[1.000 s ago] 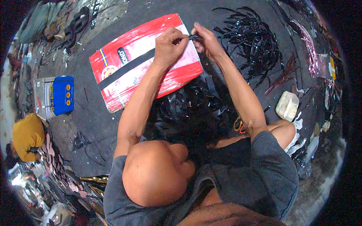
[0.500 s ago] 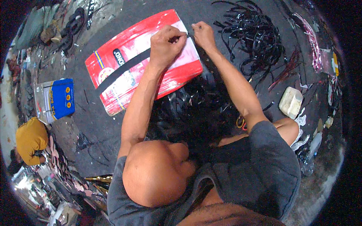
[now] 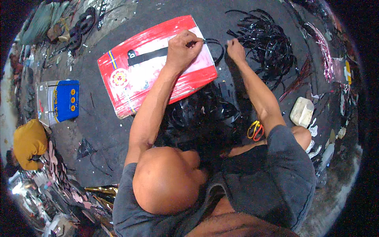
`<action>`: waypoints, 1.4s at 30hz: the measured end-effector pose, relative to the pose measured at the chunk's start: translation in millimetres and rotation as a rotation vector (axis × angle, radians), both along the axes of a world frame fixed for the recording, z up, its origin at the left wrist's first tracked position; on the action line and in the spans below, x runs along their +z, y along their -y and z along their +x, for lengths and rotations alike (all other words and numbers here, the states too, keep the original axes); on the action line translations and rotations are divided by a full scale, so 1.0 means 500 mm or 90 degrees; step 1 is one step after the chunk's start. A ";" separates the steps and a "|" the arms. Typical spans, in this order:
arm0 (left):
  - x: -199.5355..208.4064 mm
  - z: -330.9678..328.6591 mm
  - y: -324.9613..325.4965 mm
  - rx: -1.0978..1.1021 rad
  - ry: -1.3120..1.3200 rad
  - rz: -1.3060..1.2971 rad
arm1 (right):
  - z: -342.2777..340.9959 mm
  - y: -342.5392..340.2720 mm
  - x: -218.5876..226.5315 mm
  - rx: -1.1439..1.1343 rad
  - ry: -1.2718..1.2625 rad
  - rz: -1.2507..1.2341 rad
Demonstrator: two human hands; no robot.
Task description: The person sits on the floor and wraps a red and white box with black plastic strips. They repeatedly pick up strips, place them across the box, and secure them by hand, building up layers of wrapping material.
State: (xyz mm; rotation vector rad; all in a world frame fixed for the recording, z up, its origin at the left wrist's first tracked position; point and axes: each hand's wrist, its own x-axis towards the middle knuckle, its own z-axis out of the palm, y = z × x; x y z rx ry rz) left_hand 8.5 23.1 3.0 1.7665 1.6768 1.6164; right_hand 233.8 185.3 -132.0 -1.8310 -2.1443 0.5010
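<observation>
A flat red and white panel, like a flattened tin, lies tilted in front of me. Across its upper part runs a wide black strip. My left hand is closed in a pinch on this strip near the panel's right edge. Thin black strands come out past the fingertips and curl beyond that edge. Farther right, my right hand is closed with its fingertips pinched, apart from the panel; what it holds is too small to make out.
A heap of thin black strips lies right of my right hand. Yellow and red-handled scissors rest near my right forearm. A whitish block sits farther right, a blue and white tin at left. Dark material lies below the panel.
The wide strip's left end has slid rightward across the panel. My right hand has moved away from the left, and thin strands now curl between them. The scissors show more fully.
</observation>
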 end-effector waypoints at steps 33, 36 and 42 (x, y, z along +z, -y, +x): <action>0.007 0.003 0.009 0.016 0.013 -0.032 | -0.027 0.040 -0.057 0.046 0.084 -0.037; 0.006 0.001 0.005 0.003 -0.018 -0.021 | -0.007 0.024 -0.079 0.076 0.143 0.023; -0.004 -0.005 0.040 -0.011 -0.451 0.048 | -0.006 0.032 -0.067 0.107 0.172 0.038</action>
